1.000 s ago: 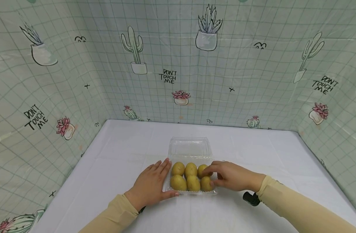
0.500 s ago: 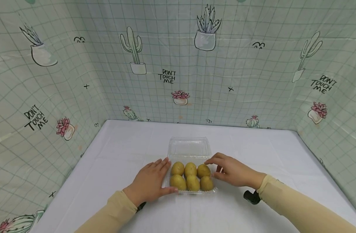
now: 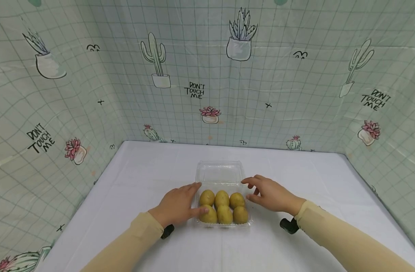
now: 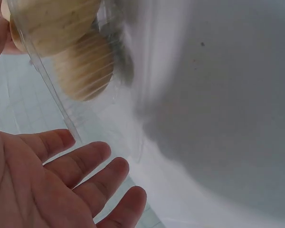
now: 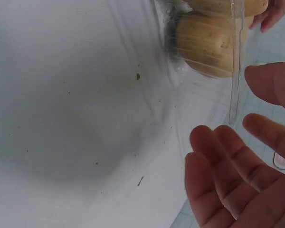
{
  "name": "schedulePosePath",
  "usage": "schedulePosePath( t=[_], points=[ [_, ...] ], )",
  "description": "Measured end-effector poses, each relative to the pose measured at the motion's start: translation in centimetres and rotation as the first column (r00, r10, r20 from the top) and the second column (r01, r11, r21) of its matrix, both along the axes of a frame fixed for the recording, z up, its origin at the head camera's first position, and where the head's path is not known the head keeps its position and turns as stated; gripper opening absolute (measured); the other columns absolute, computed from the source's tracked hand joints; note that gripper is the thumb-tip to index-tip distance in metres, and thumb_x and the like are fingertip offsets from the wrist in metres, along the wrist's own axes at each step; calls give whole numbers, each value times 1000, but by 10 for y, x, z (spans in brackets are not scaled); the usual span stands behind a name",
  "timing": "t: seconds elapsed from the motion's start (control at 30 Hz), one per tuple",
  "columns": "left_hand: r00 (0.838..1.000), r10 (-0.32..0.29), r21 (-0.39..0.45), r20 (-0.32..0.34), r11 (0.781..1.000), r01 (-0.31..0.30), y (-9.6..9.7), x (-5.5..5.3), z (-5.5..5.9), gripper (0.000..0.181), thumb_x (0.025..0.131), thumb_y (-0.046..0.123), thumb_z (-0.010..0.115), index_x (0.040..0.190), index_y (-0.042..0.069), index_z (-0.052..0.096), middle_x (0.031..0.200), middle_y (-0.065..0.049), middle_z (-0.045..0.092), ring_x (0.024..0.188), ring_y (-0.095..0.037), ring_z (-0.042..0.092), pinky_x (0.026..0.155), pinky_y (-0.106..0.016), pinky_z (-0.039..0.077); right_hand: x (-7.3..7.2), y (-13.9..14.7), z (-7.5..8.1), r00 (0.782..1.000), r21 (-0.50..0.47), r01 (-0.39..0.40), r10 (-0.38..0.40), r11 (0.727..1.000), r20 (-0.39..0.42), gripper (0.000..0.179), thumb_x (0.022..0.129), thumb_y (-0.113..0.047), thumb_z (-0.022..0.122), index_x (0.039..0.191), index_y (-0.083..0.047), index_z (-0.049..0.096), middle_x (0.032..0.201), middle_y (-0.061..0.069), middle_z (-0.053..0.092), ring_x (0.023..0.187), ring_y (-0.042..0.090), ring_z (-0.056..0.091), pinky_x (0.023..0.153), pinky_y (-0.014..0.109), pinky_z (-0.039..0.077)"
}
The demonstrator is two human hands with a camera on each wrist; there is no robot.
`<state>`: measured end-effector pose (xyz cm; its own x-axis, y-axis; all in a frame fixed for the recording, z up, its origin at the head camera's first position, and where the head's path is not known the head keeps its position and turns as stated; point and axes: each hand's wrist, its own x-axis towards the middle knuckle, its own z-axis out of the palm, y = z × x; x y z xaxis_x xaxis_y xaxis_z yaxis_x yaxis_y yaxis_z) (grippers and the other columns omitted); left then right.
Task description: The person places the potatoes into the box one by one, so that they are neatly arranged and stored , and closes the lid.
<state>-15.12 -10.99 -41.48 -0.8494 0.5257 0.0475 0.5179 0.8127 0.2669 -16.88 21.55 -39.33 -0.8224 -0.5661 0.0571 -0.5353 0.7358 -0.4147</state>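
Note:
A clear plastic clamshell box lies on the table with its lid folded back, away from me. Several yellow potatoes fill it in two rows. At the box's left side is my left hand, fingers extended, thumb over the front left potato. Its index fingertip meets the box rim in the left wrist view, beside a potato seen through the wall. My right hand hovers by the right rim, fingers loosely bent and holding nothing. The right wrist view shows its fingertips close to the rim.
A white cloth covers the table. Around it hangs a pale grid-patterned curtain printed with cactus drawings. Black wrist cameras sit under both wrists, the right camera showing more.
My right hand has left the potatoes on the right and moved up and outward to the box's rim. The left hand has shifted slightly, its thumb rising over the front left potato.

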Motion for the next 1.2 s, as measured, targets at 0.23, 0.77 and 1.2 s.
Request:
schedulePosePath(
  t=[0.23, 0.77, 1.2],
  points=[
    [993, 40, 62, 107, 997, -46, 2, -11, -1, 89, 92, 67, 55, 153, 6, 38, 150, -15, 46, 135, -33, 46, 106, -48, 41, -5, 1, -3, 995, -48, -5, 10, 999, 103, 49, 95, -17, 68, 140, -5, 53, 125, 17, 62, 88, 10, 63, 74, 31, 53],
    [969, 92, 205, 230, 969, -140, 3, -19, 7, 78, 96, 62, 53, 149, 4, 45, 149, -16, 46, 137, -33, 43, 111, -48, 35, -11, 1, -3, 983, -108, 35, -15, 994, 184, 52, 96, -18, 67, 142, -3, 51, 132, 21, 58, 93, 14, 65, 74, 32, 54],
    [942, 71, 292, 327, 941, -172, 2, -27, 7, 75, 97, 60, 53, 151, 8, 43, 146, -17, 49, 135, -33, 46, 110, -49, 36, -16, 0, -4, 965, -198, 102, -49, 975, 258, 50, 96, -16, 67, 142, -4, 52, 138, 21, 54, 103, 23, 64, 76, 34, 54]
  ],
)
